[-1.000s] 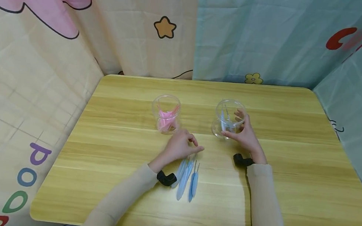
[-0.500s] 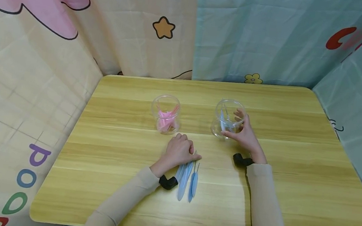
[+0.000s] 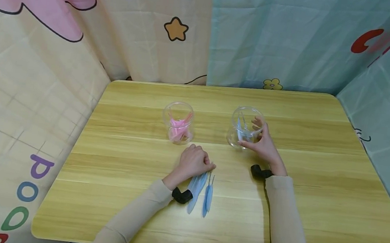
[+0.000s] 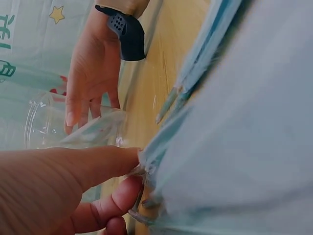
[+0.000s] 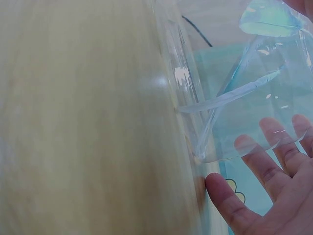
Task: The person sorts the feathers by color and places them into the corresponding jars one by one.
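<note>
My left hand pinches the quill end of a light blue feather between thumb and fingertips, above the middle of the table. Beside it lie several more blue feathers, quills pointing away from me. In the left wrist view, the held blue feather fills much of the right side. Farther off, my right hand holds a clear jar from its right side, fingers round the wall and thumb at the front. Several blue feathers lean inside that jar, which stands upright.
A second clear jar with pink feathers in it stands back left, beyond my left hand. Both jars are on a wooden table. Printed curtains hang behind and at both sides.
My left hand has come down towards me from above the feathers and closed on a quill; the held feather has shifted slightly left. My right hand and the jar stay put.
</note>
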A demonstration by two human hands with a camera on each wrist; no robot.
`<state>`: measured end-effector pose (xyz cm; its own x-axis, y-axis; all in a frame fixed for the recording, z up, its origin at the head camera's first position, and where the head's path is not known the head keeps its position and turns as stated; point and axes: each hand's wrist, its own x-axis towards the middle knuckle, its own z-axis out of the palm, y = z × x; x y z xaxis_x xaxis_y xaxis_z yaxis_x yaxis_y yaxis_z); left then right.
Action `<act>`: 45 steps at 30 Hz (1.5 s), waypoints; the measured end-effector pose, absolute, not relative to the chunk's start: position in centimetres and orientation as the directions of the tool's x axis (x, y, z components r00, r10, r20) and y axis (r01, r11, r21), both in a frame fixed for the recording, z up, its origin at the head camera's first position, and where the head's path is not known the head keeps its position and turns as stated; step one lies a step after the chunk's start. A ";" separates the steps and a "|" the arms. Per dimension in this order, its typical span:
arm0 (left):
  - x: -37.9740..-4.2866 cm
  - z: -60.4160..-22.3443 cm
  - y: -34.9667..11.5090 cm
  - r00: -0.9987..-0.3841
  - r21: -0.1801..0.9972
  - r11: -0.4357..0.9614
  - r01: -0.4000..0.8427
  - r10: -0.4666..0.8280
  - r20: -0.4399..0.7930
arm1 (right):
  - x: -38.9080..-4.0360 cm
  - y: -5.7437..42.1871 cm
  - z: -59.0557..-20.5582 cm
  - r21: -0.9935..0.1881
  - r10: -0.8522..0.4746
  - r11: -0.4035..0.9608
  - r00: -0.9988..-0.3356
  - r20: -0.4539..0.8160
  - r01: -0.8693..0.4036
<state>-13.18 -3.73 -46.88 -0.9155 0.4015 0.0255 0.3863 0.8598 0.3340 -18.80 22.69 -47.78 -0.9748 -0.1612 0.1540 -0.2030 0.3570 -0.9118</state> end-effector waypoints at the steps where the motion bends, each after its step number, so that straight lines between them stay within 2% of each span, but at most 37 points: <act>1: -13.2 -46.9 -3.8 -0.915 0.346 0.855 0.387 0.402 0.028 | -18.8 22.7 -47.7 -0.912 -0.162 0.357 -0.975 0.153 -0.202; 9: -13.8 -46.5 -3.8 -0.908 0.508 0.781 0.363 0.418 0.005 | -18.9 22.8 -47.7 -0.914 -0.164 0.354 -0.975 0.148 -0.198; 14: -14.1 -46.0 -3.6 -0.897 0.662 0.694 0.285 0.437 -0.071 | -19.1 22.8 -47.8 -0.913 -0.170 0.352 -0.974 0.152 -0.204; 18: -14.6 -45.4 -3.2 -0.897 0.761 0.609 0.223 0.434 -0.084 | -19.1 22.8 -47.7 -0.911 -0.172 0.355 -0.973 0.156 -0.209; 22: -15.4 -44.2 -2.5 -0.903 0.845 0.486 0.225 0.429 -0.006 | -18.3 22.4 -46.4 -0.914 -0.179 0.352 -0.973 0.145 -0.202; 25: -16.5 -43.1 -1.8 -0.903 0.906 0.343 0.248 0.420 0.088 | -18.3 22.4 -46.3 -0.917 -0.178 0.352 -0.975 0.130 -0.187; 28: -17.6 -41.8 -0.8 -0.921 0.945 0.214 0.248 0.356 0.161 | -18.6 22.8 -47.1 -0.919 -0.173 0.349 -0.976 0.133 -0.187; 32: -19.1 -39.9 0.6 -0.943 0.951 0.102 0.293 0.194 0.270 | -18.9 22.9 -47.8 -0.918 -0.175 0.337 -0.972 0.158 -0.210; 36: -20.6 -38.7 1.9 -0.911 0.910 0.050 0.412 0.035 0.411 | -18.8 22.8 -47.9 -0.919 -0.166 0.333 -0.973 0.162 -0.210; 40: -21.9 -38.5 3.0 -0.851 0.851 0.093 0.517 -0.055 0.523 | -18.8 22.7 -47.9 -0.919 -0.156 0.342 -0.976 0.151 -0.196; 45: -22.6 -39.1 3.6 -0.787 0.786 0.193 0.588 -0.088 0.610 | -18.8 22.6 -47.8 -0.918 -0.155 0.348 -0.978 0.142 -0.189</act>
